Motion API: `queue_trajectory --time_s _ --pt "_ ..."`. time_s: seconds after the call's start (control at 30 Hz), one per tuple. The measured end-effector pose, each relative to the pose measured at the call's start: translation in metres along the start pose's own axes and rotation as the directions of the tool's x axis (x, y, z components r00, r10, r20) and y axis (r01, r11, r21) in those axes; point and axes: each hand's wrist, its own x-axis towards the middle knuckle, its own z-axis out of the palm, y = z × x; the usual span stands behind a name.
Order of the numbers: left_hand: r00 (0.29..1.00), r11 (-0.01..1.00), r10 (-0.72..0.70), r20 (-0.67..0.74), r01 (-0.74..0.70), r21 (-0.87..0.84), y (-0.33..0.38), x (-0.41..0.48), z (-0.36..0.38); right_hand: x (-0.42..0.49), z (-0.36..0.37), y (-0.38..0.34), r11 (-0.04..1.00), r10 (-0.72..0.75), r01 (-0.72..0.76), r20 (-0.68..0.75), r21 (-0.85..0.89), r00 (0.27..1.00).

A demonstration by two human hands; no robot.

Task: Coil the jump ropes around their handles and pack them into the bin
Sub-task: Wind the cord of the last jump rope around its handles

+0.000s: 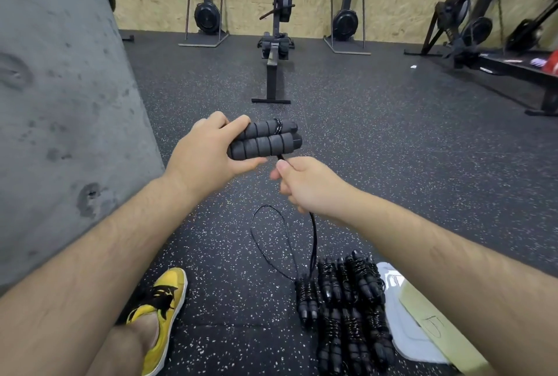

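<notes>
Black foam handles, two, gripped together by left hand, right hand pinching one rope, about seven coiled bundles

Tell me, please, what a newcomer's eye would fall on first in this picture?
At centre, the left hand grips two foam handles held side by side, while the right hand pinches the rope just below them. Coiled ropes lie on the floor at lower right, and a yellow shoe shows at lower left.
</notes>
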Motion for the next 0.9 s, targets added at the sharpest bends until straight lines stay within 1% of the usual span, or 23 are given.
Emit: queue_trajectory --time_s 0.13,0.2,0.27,0.3,0.33,0.4,0.47,0.5,0.57,0.63,0.67,0.7,0.77,0.83,0.9 --pt "0.999 0.999 -0.035 0.016 0.035 0.037 -0.009 0.0 0.001 -0.012 -0.007 -0.013 0.986 -0.03 0.03 0.002 -0.163 1.0" --pt "0.999 0.998 -0.046 0.016 0.045 0.04 -0.01 -0.001 0.003 -0.016 -0.011 -0.021 0.981 -0.044 0.042 -0.004 -0.188 0.999" --pt "0.998 0.997 -0.064 0.023 0.064 0.032 -0.008 -0.002 0.004 -0.019 -0.015 -0.027 0.979 -0.02 0.021 0.007 -0.204 1.0" --pt "0.997 0.997 -0.065 0.033 0.064 0.035 -0.006 -0.003 0.005 -0.021 -0.016 -0.029 0.967 -0.006 0.011 0.024 -0.253 1.0" --pt "0.997 0.997 -0.059 0.043 0.057 0.044 -0.005 -0.004 0.006 -0.022 -0.016 -0.031 0.941 0.0 0.014 0.041 -0.337 0.999" --pt "0.998 0.997 -0.042 0.051 0.038 0.074 -0.003 -0.005 0.007 -0.024 -0.015 -0.03 0.863 -0.014 0.043 0.062 -0.504 0.998" --pt "0.998 0.994 -0.033 0.052 0.027 0.108 -0.004 -0.005 0.008 -0.029 -0.018 -0.031 0.816 -0.054 0.073 0.051 -0.574 0.997" --pt "0.998 0.992 -0.031 0.059 0.023 0.126 -0.006 -0.005 0.008 -0.032 -0.02 -0.033 0.77 -0.091 0.102 0.05 -0.63 0.995" --pt "0.996 0.987 -0.021 0.083 0.007 0.161 -0.01 -0.005 0.009 -0.037 -0.026 -0.039 0.589 -0.179 0.161 0.066 -0.792 0.982" --pt "0.994 0.985 0.004 0.111 -0.023 0.17 -0.012 -0.006 0.009 -0.036 -0.034 -0.044 0.389 -0.282 0.195 0.085 -0.9 0.956" --pt "0.991 0.985 0.026 0.128 -0.047 0.165 -0.012 -0.007 0.01 -0.034 -0.039 -0.045 0.313 -0.325 0.205 0.099 -0.927 0.941" --pt "0.987 0.985 0.054 0.15 -0.078 0.155 -0.012 -0.008 0.01 -0.032 -0.045 -0.046 0.265 -0.363 0.22 0.114 -0.939 0.925" --pt "0.968 0.982 0.128 0.214 -0.154 0.107 -0.009 -0.011 0.01 -0.027 -0.058 -0.045 0.234 -0.421 0.256 0.14 -0.938 0.896" --pt "0.941 0.973 0.21 0.267 -0.228 0.036 -0.004 -0.013 0.007 -0.021 -0.069 -0.041 0.245 -0.444 0.288 0.157 -0.926 0.882" --pt "0.913 0.956 0.288 0.288 -0.293 -0.026 0.001 -0.014 0.003 -0.013 -0.077 -0.033 0.276 -0.453 0.325 0.176 -0.904 0.874"
